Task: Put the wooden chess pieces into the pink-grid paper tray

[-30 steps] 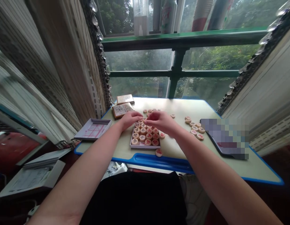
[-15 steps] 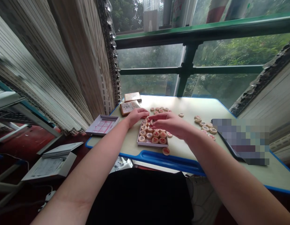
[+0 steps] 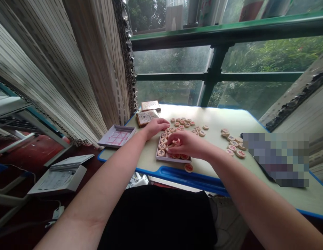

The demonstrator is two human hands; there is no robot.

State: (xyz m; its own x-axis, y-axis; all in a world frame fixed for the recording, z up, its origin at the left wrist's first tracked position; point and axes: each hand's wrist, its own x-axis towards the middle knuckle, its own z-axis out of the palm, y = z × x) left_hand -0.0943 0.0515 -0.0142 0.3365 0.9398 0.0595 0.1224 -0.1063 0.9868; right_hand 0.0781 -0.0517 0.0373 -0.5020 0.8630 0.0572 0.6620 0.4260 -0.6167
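Note:
A shallow white box (image 3: 174, 160) holds rows of round wooden Chinese chess pieces with black and red characters. My right hand (image 3: 191, 143) is over the box, thumb and fingers closed on a Chinese chess piece mostly hidden by them. At the box's far left corner rests my left hand (image 3: 156, 127), fingers stretched forward and holding nothing, their tips close to a black-marked piece (image 3: 168, 131). One red-marked piece (image 3: 188, 167) lies just outside the near right corner. Beyond the box more loose pieces (image 3: 187, 124) are spread on the table (image 3: 216, 119).
Two small decorated boxes (image 3: 147, 117) lie at the back left. Beside my left forearm is an open box lid (image 3: 116, 135) with red lines inside. Several pieces (image 3: 232, 147) sit at right by a blurred-out dark device (image 3: 277, 159). A blue tray groove (image 3: 190, 180) runs along the front edge.
My right hand has come down and nearer to me, from above the box's far part to its near rows, its fingers closing. My left hand stays at the far left corner. The view shifts slightly.

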